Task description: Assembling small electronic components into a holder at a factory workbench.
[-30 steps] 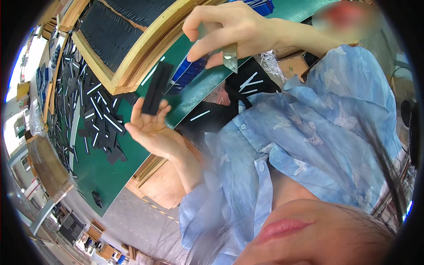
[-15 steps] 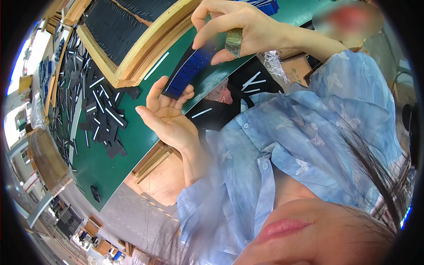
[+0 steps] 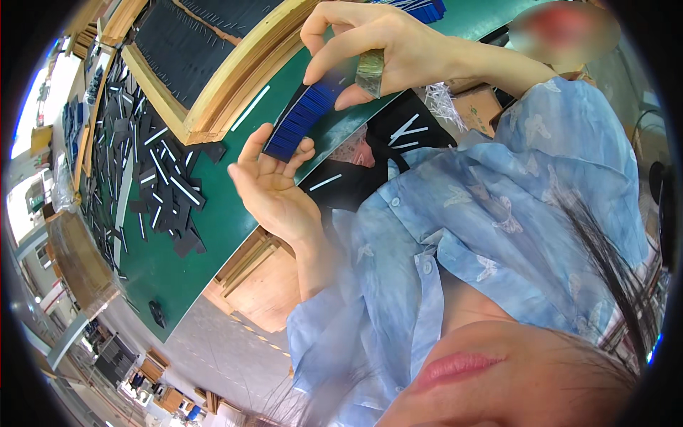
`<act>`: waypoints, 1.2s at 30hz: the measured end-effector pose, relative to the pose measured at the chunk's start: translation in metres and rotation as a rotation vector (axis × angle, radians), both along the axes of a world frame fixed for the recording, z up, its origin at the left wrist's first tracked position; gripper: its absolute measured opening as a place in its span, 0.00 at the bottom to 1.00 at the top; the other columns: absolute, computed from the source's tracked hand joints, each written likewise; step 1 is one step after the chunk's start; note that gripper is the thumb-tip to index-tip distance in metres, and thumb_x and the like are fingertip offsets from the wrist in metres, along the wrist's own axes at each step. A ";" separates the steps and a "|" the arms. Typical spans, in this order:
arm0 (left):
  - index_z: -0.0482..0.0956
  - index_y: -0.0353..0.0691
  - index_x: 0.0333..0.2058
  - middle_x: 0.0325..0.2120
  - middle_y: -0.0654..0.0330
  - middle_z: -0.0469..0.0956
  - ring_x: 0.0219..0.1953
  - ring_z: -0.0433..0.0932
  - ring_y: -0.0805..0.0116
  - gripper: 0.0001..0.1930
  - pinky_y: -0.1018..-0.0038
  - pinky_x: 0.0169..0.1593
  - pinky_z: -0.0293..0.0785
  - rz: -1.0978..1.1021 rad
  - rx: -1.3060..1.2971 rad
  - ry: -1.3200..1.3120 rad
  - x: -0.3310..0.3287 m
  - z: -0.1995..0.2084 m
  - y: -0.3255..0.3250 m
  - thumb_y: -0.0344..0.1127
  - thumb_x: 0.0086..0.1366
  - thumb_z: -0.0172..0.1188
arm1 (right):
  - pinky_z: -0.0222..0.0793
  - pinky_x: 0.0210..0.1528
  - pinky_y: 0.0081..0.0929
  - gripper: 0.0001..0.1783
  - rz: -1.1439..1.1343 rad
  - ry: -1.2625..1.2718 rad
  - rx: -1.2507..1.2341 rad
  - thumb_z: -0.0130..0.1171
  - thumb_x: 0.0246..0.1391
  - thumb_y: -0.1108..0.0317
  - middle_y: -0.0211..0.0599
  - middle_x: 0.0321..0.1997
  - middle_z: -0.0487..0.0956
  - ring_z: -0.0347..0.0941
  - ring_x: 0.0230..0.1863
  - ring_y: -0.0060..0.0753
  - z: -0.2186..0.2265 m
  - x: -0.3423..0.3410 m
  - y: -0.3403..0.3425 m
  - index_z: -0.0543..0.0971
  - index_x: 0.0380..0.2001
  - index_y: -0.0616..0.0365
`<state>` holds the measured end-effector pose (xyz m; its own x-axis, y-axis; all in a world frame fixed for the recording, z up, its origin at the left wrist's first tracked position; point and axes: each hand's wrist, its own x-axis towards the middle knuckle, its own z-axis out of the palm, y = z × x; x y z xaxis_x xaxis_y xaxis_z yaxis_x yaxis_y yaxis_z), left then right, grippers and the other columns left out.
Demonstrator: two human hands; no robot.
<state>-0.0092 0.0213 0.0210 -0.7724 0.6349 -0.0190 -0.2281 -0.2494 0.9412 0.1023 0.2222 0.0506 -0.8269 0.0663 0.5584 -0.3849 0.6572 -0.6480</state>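
Note:
Between my hands, above the green table, is a curved dark strip faced with a row of narrow blue slats (image 3: 299, 121). My left hand (image 3: 277, 199) holds its lower end between the fingers, the thumb standing off to the side. At the upper end, my right hand (image 3: 388, 46) grips the strip with thumb and fingertips. A small yellowish see-through piece (image 3: 369, 72) is tucked in the right hand, by the base of the fingers. Exactly how the right fingertips meet the strip is hard to see.
The green table (image 3: 171, 277) carries a heap of black pieces and white sticks (image 3: 160, 178) on the left. A wooden frame (image 3: 192, 128) with black sheets stands behind. Blue strips (image 3: 420, 8) lie at the far edge. Black cloth with white sticks (image 3: 348, 181) covers my lap.
My left thumb has moved in toward the strip. My right hand has shifted slightly left, and the see-through piece in it has tilted a little. The blue slats show more evenly.

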 end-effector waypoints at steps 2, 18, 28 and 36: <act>0.71 0.26 0.44 0.33 0.46 0.77 0.28 0.79 0.61 0.23 0.73 0.34 0.78 0.012 -0.061 0.070 0.003 0.000 0.002 0.46 0.71 0.41 | 0.67 0.35 0.28 0.19 -0.008 -0.003 -0.022 0.71 0.37 0.67 0.39 0.43 0.69 0.70 0.34 0.36 -0.003 0.001 0.000 0.80 0.37 0.54; 0.69 0.27 0.47 0.32 0.50 0.77 0.28 0.79 0.68 0.17 0.78 0.32 0.80 -0.104 -0.022 -0.072 -0.006 -0.002 -0.004 0.36 0.68 0.51 | 0.66 0.39 0.27 0.17 -0.048 -0.120 0.000 0.71 0.37 0.64 0.31 0.37 0.71 0.70 0.40 0.31 -0.001 -0.001 -0.003 0.82 0.35 0.51; 0.71 0.27 0.44 0.31 0.49 0.77 0.26 0.79 0.65 0.14 0.76 0.31 0.79 -0.107 0.011 -0.145 -0.010 -0.001 -0.003 0.34 0.69 0.49 | 0.66 0.41 0.28 0.18 -0.042 -0.115 0.002 0.71 0.36 0.63 0.31 0.37 0.71 0.71 0.41 0.33 -0.002 -0.002 -0.002 0.82 0.35 0.50; 0.71 0.26 0.45 0.31 0.50 0.77 0.27 0.78 0.68 0.15 0.78 0.32 0.78 0.006 -0.071 0.067 0.010 0.011 -0.001 0.34 0.68 0.50 | 0.67 0.52 0.30 0.30 -0.157 -0.281 -0.211 0.68 0.39 0.54 0.42 0.44 0.76 0.72 0.50 0.37 -0.006 -0.012 -0.004 0.76 0.44 0.60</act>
